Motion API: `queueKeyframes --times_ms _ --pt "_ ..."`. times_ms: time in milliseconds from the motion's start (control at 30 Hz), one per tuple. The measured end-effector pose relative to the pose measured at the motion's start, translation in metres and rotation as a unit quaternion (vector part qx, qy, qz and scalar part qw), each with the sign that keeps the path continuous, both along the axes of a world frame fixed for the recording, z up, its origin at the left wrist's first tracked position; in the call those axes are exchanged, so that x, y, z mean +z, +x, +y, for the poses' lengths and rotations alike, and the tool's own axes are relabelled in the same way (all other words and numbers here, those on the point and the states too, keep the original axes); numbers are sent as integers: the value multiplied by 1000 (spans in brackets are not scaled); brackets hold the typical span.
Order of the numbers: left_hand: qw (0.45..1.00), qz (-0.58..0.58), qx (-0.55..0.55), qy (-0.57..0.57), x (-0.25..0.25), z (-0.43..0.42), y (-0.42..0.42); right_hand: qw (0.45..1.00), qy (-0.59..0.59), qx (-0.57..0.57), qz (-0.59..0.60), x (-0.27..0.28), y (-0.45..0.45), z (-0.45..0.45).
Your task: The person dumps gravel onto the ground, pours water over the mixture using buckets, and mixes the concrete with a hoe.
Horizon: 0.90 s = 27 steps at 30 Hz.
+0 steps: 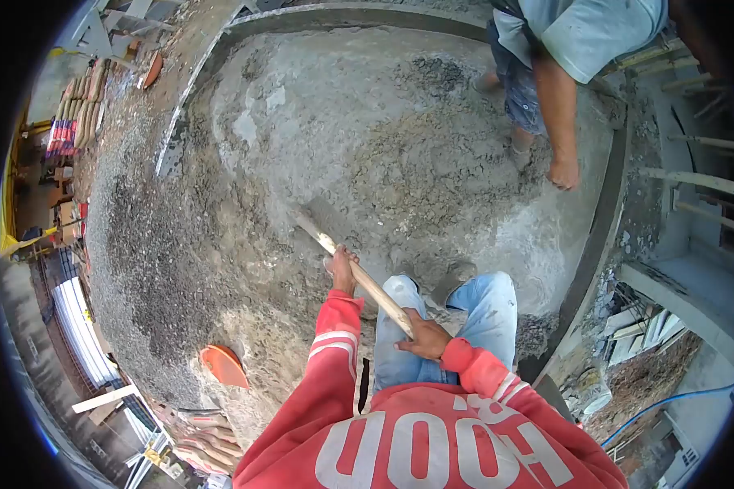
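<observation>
A long wooden handle point(367, 284) slants across in front of my legs. My left hand point(342, 269) is wrapped round its upper part, and my right hand point(426, 336) grips it near the lower end, close to my lap. The far end of the handle runs down into wet grey mortar point(302, 171), and whatever tool head it has is hidden there. Rougher, brownish mix point(416, 163) lies just beyond my hands.
Another person point(556, 90) bends over the mix at the upper right, one arm reaching down. Dark gravel point(159, 269) is heaped on the left, with an orange object point(224, 366) beside it. A raised edge point(599, 236) borders the mix on the right.
</observation>
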<state>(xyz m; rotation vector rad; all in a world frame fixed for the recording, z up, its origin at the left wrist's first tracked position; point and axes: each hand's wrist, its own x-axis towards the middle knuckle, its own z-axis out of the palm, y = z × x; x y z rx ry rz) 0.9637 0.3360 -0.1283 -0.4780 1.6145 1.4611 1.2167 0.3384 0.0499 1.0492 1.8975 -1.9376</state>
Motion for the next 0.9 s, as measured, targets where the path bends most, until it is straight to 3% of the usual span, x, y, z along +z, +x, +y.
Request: queueKeyframes --times_ms 67,133,200,267,300,367,433,467,533,633,733,800,867,900 --pt "999 26 29 0 19 28 -31 996 5 -4 -92 -32 -21 1" --pt "994 92 54 17 18 46 -65 1000 -3 -21 6 -56 -44 26" --pt "986 144 73 26 22 65 -96 998 69 3 -1 -82 -79 49" --pt "984 143 107 17 -10 75 -131 993 108 41 1 -99 -117 84" --pt "982 159 91 -38 13 94 -125 989 136 67 1 -118 -135 100" --pt "976 171 71 -118 -30 113 -118 987 130 97 -3 -139 -166 144" --pt "966 189 44 -169 -86 134 -91 975 180 122 34 -202 -163 179" --pt "967 172 28 -184 -106 151 -60 974 178 136 39 -220 -140 193" --pt "961 154 -17 -230 -157 181 15 957 190 197 -95 -254 -73 239" --pt "924 177 -100 -325 -254 215 186 949 148 195 -197 -304 94 271" --pt "878 229 -122 -402 -309 264 324 963 153 196 -102 -349 226 319" --pt "883 214 -75 -410 -310 279 372 968 143 191 -84 -332 269 348" --pt "946 84 50 -310 -256 299 387 971 128 180 -94 -296 308 368" --pt "968 -41 167 -184 -238 309 387 972 135 177 -70 -286 334 375"
